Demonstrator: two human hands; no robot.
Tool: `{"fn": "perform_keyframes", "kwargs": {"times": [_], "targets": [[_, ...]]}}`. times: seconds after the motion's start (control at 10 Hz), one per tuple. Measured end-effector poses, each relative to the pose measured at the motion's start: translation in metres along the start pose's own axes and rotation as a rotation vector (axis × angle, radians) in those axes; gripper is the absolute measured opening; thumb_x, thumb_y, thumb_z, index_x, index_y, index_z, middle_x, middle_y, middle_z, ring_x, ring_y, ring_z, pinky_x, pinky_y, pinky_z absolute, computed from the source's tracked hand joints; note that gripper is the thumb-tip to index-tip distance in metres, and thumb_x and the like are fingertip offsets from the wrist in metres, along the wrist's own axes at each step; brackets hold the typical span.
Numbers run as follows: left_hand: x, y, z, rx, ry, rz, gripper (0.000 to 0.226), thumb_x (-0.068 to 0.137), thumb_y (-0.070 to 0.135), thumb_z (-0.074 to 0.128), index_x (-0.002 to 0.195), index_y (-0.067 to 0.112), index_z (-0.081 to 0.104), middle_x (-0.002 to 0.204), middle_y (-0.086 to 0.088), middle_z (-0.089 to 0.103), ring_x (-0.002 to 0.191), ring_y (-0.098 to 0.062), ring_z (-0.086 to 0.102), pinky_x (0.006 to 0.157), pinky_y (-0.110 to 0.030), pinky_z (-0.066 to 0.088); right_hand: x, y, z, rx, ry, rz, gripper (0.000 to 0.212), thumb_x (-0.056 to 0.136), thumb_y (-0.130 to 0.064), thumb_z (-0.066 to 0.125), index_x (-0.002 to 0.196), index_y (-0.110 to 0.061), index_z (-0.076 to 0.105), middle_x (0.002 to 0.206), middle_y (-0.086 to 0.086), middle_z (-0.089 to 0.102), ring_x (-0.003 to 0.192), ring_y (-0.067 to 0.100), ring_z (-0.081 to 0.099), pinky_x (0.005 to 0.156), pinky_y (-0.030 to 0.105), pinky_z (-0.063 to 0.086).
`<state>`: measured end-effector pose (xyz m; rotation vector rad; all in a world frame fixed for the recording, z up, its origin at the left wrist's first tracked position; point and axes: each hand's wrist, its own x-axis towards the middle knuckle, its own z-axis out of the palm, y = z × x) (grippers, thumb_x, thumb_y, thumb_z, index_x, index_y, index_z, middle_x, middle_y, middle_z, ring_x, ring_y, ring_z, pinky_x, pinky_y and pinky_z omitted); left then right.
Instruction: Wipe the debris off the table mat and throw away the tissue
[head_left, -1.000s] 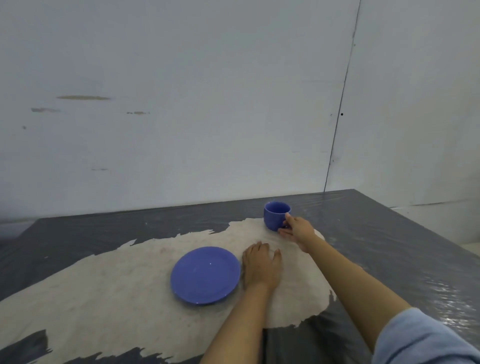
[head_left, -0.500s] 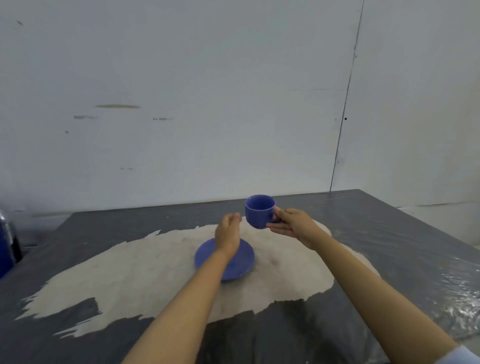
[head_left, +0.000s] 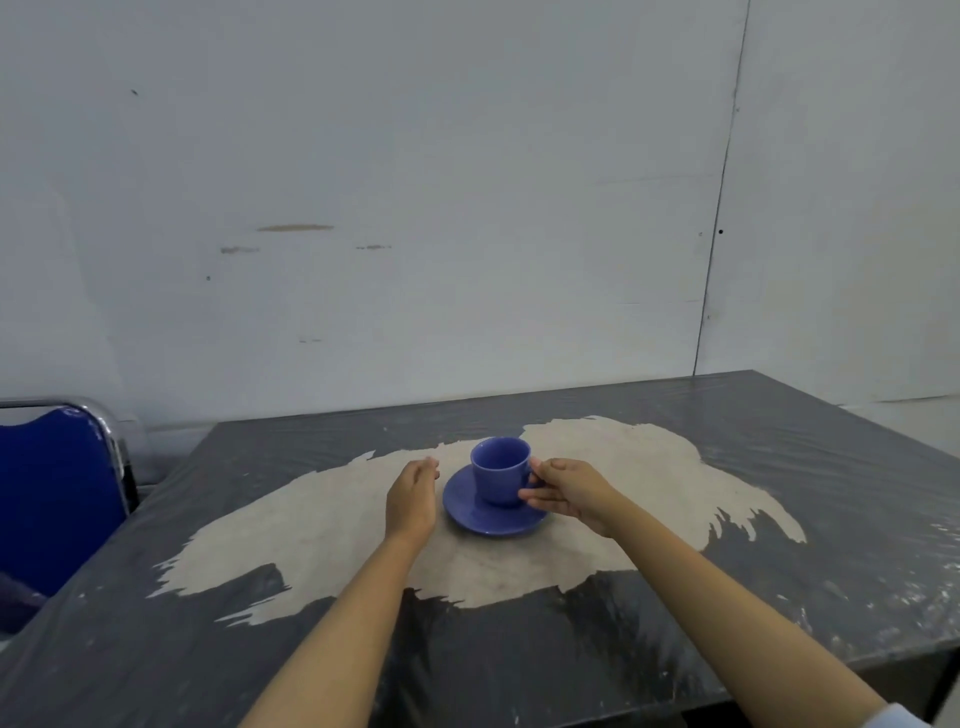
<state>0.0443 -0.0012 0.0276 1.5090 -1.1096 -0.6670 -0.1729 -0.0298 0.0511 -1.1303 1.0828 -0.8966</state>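
Right hand (cup-side), cup

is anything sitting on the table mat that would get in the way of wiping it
Yes. A blue cup stands on a blue saucer in the middle of the table mat. The right hand holds the cup, and the left hand is open beside the saucer. No tissue is visible.

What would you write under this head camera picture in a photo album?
Right hand holds a blue cup on its saucer; left hand open beside it, on a worn grey table.
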Motion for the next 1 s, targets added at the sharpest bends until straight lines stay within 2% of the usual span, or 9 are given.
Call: {"fn": "perform_keyframes", "kwargs": {"times": [0.2, 0.3, 0.6, 0.7, 0.8, 0.9, 1.0], "targets": [[-0.007, -0.02, 0.0, 0.085, 0.008, 0.003, 0.038, 0.103, 0.029, 0.037, 0.128, 0.008, 0.057, 0.13, -0.009, 0.061, 0.119, -0.024, 0.056, 0.102, -0.035, 0.044, -0.004, 0.001, 0.0, -0.168, 0.02, -0.025, 0.028, 0.095, -0.03, 0.059, 0.098, -0.003, 0.069, 0.085, 0.011, 0.073, 0.061, 0.012, 0.07, 0.056, 0.02, 0.056], [-0.008, -0.023, 0.001, 0.112, 0.013, 0.002, 0.038, 0.103, 0.028, 0.037, 0.128, 0.008, 0.057, 0.131, -0.009, 0.06, 0.12, -0.023, 0.056, 0.103, -0.036, 0.044, -0.007, -0.001, -0.003, -0.269, 0.035, -0.034, 0.03, 0.093, -0.032, 0.061, 0.101, -0.004, 0.071, 0.089, 0.01, 0.074, 0.061, 0.012, 0.069, 0.057, 0.019, 0.055], [-0.007, -0.019, 0.002, 0.129, 0.018, -0.027, 0.037, 0.103, 0.028, 0.038, 0.127, 0.008, 0.057, 0.128, -0.009, 0.061, 0.116, -0.022, 0.057, 0.099, -0.033, 0.045, -0.008, 0.0, 0.003, -0.346, 0.023, -0.024, 0.031, 0.093, -0.035, 0.061, 0.101, -0.007, 0.071, 0.086, 0.006, 0.075, 0.066, 0.012, 0.068, 0.073, 0.028, 0.057], [-0.007, -0.014, 0.001, 0.138, 0.019, -0.018, 0.034, 0.102, 0.028, 0.039, 0.124, 0.009, 0.057, 0.124, -0.008, 0.062, 0.105, -0.016, 0.056, 0.093, -0.028, 0.044, -0.009, -0.001, 0.002, -0.395, 0.027, -0.042, 0.035, 0.091, -0.041, 0.062, 0.102, -0.008, 0.064, 0.085, 0.003, 0.076, 0.064, 0.011, 0.069, 0.065, 0.025, 0.057], [-0.005, -0.007, -0.003, 0.129, 0.01, 0.011, 0.032, 0.102, 0.029, 0.04, 0.12, 0.01, 0.058, 0.12, -0.007, 0.063, 0.101, -0.014, 0.055, 0.088, -0.026, 0.044, -0.01, -0.005, -0.004, -0.515, 0.099, -0.047, 0.04, 0.092, -0.05, 0.055, 0.098, -0.012, 0.062, 0.082, 0.004, 0.074, 0.064, 0.012, 0.068, 0.059, 0.023, 0.055], [-0.001, 0.004, -0.005, 0.127, 0.019, 0.074, 0.027, 0.101, 0.028, 0.041, 0.112, 0.012, 0.061, 0.113, -0.005, 0.064, 0.098, -0.016, 0.057, 0.083, -0.026, 0.043, -0.005, -0.013, -0.009, -0.617, 0.208, -0.052, 0.042, 0.096, -0.05, 0.046, 0.103, -0.01, 0.06, 0.08, 0.005, 0.073, 0.062, 0.012, 0.067, 0.055, 0.022, 0.051], [0.003, 0.02, -0.007, 0.16, 0.031, 0.152, 0.021, 0.1, 0.03, 0.042, 0.099, 0.018, 0.059, 0.103, -0.003, 0.063, 0.091, -0.018, 0.057, 0.074, -0.025, 0.041, -0.002, -0.026, -0.009, -0.647, 0.255, -0.125, 0.039, 0.097, -0.044, 0.048, 0.109, -0.008, 0.058, 0.089, 0.004, 0.073, 0.071, 0.015, 0.069, 0.055, 0.023, 0.051]]}}
